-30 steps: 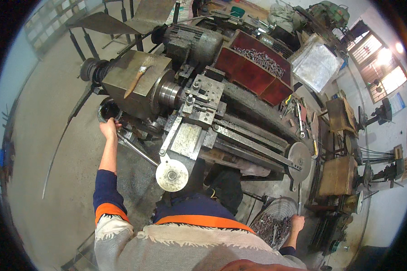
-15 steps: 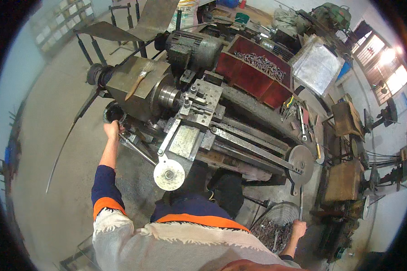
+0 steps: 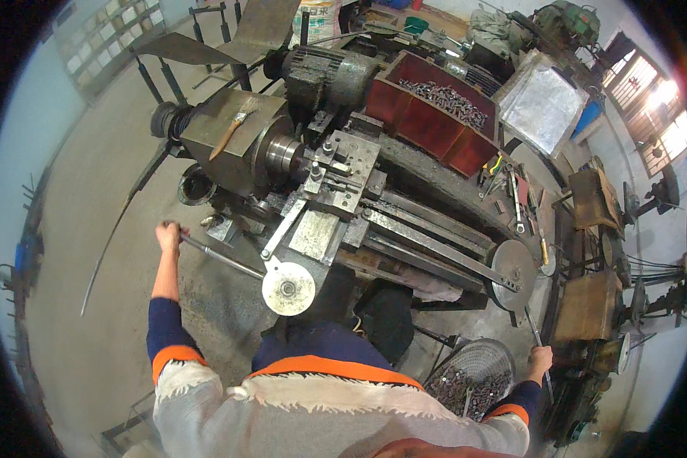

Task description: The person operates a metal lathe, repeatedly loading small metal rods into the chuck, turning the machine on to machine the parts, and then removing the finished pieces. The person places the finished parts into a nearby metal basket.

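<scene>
My left hand is closed round the end of a metal lever, which runs to a pale round disc at the front of a lathe-like machine. Over on the right, my right hand grips a second metal lever below a dark round plate. Between these lie the machine's tool block and long rails. The shiny spindle collar sticks out of the headstock, and a wooden-handled brush rests on top of it.
A red bin of small metal parts sits behind the rails. Low at right stands a perforated basket of dark metal pieces. Spanners and other hand tools lie beyond the rails. A motor sits behind the headstock; a thin rod slants at left.
My left hand has swung its lever outward to the left and slightly nearer me. My right hand has moved right and farther away, tilting its lever outward.
</scene>
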`<act>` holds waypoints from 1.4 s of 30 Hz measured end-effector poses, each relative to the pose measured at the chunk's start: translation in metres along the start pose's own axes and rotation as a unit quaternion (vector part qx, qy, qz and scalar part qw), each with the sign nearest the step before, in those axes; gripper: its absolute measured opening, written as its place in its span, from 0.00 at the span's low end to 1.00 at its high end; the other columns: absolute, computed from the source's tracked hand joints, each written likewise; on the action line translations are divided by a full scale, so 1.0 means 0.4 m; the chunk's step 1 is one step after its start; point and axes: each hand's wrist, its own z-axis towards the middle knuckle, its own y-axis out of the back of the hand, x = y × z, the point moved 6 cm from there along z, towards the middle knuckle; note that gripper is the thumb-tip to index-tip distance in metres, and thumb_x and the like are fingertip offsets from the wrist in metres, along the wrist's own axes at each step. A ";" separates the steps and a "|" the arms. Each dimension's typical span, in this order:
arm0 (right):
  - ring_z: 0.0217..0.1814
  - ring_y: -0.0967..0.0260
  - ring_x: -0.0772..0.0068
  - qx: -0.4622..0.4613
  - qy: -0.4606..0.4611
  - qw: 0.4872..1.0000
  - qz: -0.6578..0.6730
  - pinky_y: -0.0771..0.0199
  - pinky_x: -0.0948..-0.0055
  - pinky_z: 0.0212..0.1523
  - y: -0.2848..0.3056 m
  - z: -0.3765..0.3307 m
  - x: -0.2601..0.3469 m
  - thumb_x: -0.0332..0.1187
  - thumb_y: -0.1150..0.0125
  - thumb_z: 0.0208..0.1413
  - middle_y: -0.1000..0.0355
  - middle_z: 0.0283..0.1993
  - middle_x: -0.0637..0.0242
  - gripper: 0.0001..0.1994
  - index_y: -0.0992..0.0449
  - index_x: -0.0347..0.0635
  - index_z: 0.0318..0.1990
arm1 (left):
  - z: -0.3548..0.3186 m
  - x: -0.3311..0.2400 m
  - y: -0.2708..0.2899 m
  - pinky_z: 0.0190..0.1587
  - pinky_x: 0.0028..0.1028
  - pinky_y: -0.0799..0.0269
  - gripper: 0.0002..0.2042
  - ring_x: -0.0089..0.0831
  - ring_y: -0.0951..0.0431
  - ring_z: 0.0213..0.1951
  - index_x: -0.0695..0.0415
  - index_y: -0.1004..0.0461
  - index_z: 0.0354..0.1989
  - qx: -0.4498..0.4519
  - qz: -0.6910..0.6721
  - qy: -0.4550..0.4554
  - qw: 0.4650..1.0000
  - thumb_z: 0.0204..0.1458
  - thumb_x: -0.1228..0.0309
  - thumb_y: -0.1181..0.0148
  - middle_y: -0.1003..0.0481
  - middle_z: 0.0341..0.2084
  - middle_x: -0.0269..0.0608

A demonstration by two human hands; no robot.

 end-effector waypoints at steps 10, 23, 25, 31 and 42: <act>0.35 0.28 0.45 -0.078 0.041 0.996 -0.002 0.28 0.52 0.37 -0.088 -0.173 -0.059 0.43 0.48 0.43 0.27 0.31 0.45 0.17 0.27 0.33 0.27 | -0.222 0.113 0.265 0.26 0.31 0.26 0.16 0.38 0.24 0.22 0.71 0.40 0.43 -0.165 -0.109 0.018 0.980 0.43 0.83 0.55 0.27 0.23 0.56; 0.45 0.30 0.45 0.048 -0.090 0.993 0.063 0.31 0.55 0.45 0.018 -0.381 0.064 0.43 0.49 0.42 0.28 0.41 0.43 0.21 0.25 0.31 0.35 | -0.164 0.104 0.236 0.32 0.31 0.24 0.18 0.40 0.23 0.25 0.71 0.40 0.46 -0.200 -0.111 -0.001 0.973 0.43 0.82 0.55 0.26 0.26 0.56; 0.45 0.30 0.46 0.052 -0.065 0.995 0.055 0.31 0.56 0.46 0.006 -0.381 0.058 0.41 0.49 0.41 0.27 0.40 0.45 0.20 0.25 0.31 0.35 | -0.158 0.095 0.225 0.32 0.31 0.24 0.18 0.39 0.23 0.24 0.71 0.40 0.46 -0.193 -0.115 -0.002 0.974 0.43 0.83 0.55 0.26 0.25 0.55; 0.45 0.29 0.47 0.055 -0.087 0.993 0.052 0.31 0.56 0.46 0.007 -0.382 0.059 0.40 0.50 0.41 0.28 0.40 0.45 0.20 0.25 0.32 0.36 | -0.151 0.088 0.215 0.32 0.33 0.23 0.18 0.40 0.24 0.24 0.71 0.41 0.46 -0.189 -0.112 -0.005 0.976 0.43 0.83 0.56 0.27 0.24 0.56; 0.46 0.30 0.49 0.032 -0.057 0.998 0.003 0.32 0.52 0.47 -0.019 -0.160 -0.002 0.45 0.47 0.45 0.26 0.39 0.50 0.17 0.26 0.40 0.34 | -0.191 0.085 0.255 0.24 0.31 0.24 0.14 0.38 0.25 0.20 0.71 0.40 0.42 -0.146 -0.088 0.003 0.985 0.44 0.83 0.55 0.29 0.21 0.52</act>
